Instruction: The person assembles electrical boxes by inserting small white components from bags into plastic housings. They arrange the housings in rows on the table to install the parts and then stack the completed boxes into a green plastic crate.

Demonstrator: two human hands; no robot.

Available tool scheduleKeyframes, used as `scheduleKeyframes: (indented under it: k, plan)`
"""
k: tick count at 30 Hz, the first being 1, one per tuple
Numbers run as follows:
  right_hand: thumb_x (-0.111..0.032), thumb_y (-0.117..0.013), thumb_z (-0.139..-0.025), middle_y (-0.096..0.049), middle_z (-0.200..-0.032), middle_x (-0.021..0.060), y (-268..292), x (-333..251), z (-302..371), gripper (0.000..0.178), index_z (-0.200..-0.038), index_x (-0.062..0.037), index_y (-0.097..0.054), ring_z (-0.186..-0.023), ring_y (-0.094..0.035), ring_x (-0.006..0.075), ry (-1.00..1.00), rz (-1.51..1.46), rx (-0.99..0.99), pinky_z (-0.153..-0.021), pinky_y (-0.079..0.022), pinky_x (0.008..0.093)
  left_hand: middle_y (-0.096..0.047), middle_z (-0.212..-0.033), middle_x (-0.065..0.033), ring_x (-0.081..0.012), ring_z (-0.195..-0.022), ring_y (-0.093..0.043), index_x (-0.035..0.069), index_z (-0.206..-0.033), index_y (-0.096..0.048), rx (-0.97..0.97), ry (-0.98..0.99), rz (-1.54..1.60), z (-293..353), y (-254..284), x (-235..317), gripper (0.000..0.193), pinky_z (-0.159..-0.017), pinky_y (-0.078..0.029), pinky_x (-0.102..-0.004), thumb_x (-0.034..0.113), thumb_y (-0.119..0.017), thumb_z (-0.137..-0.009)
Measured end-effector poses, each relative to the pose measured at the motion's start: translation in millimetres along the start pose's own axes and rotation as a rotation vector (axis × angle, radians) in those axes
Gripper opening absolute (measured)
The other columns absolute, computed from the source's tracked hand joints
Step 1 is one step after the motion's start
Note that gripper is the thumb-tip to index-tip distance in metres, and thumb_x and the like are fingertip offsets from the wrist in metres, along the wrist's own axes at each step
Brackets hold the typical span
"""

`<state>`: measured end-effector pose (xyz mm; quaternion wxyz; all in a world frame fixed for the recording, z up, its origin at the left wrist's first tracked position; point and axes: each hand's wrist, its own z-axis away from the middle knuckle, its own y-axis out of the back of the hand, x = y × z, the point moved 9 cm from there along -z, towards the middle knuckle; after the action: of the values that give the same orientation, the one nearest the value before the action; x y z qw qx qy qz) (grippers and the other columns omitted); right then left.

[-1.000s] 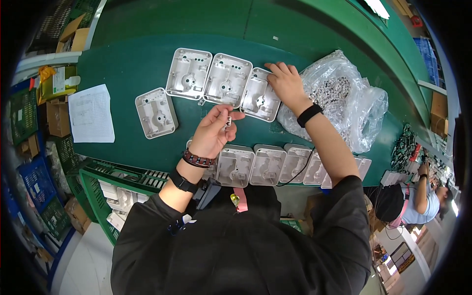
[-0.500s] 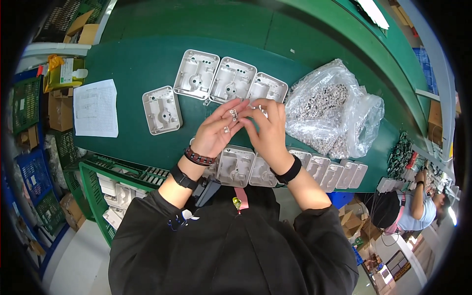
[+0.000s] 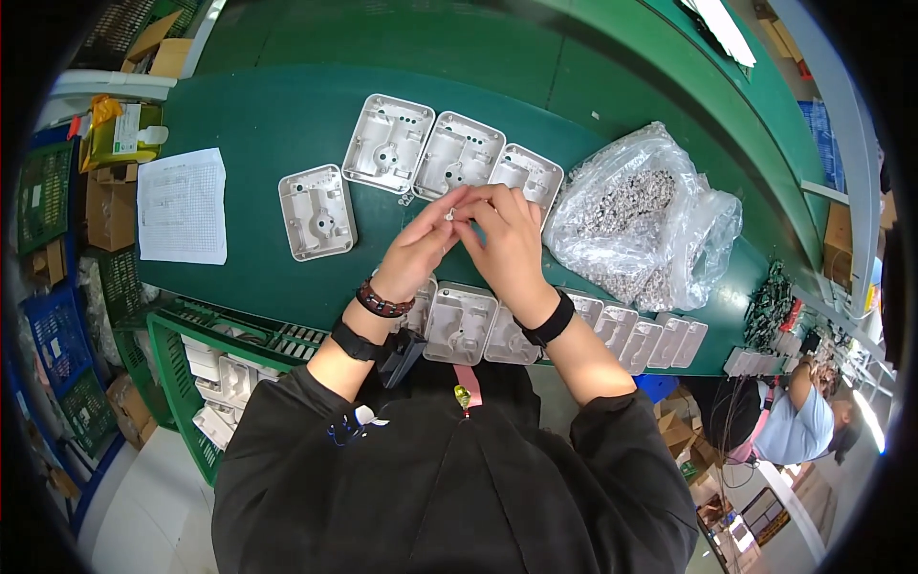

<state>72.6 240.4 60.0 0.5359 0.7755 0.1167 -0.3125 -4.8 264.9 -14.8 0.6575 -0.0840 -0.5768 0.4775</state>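
My left hand (image 3: 411, 258) is cupped over the table, with a small silvery metal part (image 3: 449, 215) showing at its fingers. Coming in from the other side, my right hand (image 3: 509, 251) bends its fingers to meet the left fingertips; what they pinch is hidden. Just beyond my hands stand light grey molded housings, among them a left one (image 3: 387, 143), a middle one (image 3: 460, 153) and a right one (image 3: 527, 177). A few tiny parts (image 3: 405, 199) lie by the left housing. Nearer my body, another housing (image 3: 461, 323) sits under my wrists.
A clear plastic bag (image 3: 641, 220) full of small metal parts lies at right. A separate housing (image 3: 317, 212) and a printed sheet (image 3: 182, 206) lie left. More housings (image 3: 643, 344) line the near edge. A green crate (image 3: 177, 373) holds housings. A co-worker (image 3: 789, 421) is at far right.
My right hand has moved left and closed in on the left fingers. The small parts that showed in the left palm are now mostly covered.
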Motion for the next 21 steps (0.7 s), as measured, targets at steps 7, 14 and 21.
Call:
scheduleKeyframes:
  k: [7,14,21]
  plan:
    - [-0.009,-0.069,-0.061,-0.055,-0.086,-0.0013,-15,0,-15,0.015,-0.072,-0.0097,-0.058,-0.079,-0.051,0.0195,0.037,-0.043,0.005,-0.066,-0.034,0.0312,-0.034,-0.133,-0.0095,-0.0159,-0.119,-0.036,0.003,-0.133,-0.026,0.033,-0.040,0.231,-5,14,13,0.044,-0.099,-0.028,-0.0297,0.011,-0.036,-0.091]
    - [-0.010,-0.069,-0.060,-0.054,-0.089,0.0002,-17,46,-66,0.012,-0.069,-0.0106,-0.061,-0.081,-0.050,0.0200,0.089,0.255,-0.005,-0.068,-0.037,0.0328,-0.052,-0.099,-0.0065,-0.0133,-0.086,-0.051,0.002,-0.113,-0.046,-0.178,-0.161,0.649,-2,83,9,0.027,-0.078,-0.043,-0.0278,0.014,-0.041,-0.089]
    - [-0.014,-0.067,-0.058,-0.052,-0.096,-0.0018,-69,84,-77,0.009,-0.065,-0.0118,-0.062,-0.090,-0.047,0.0172,0.177,0.510,-0.123,-0.074,-0.036,0.0329,-0.053,-0.081,-0.0044,-0.0114,-0.063,-0.050,0.003,-0.102,-0.049,0.382,-0.129,0.521,9,119,17,0.018,-0.061,-0.045,-0.0246,0.015,-0.045,-0.088]
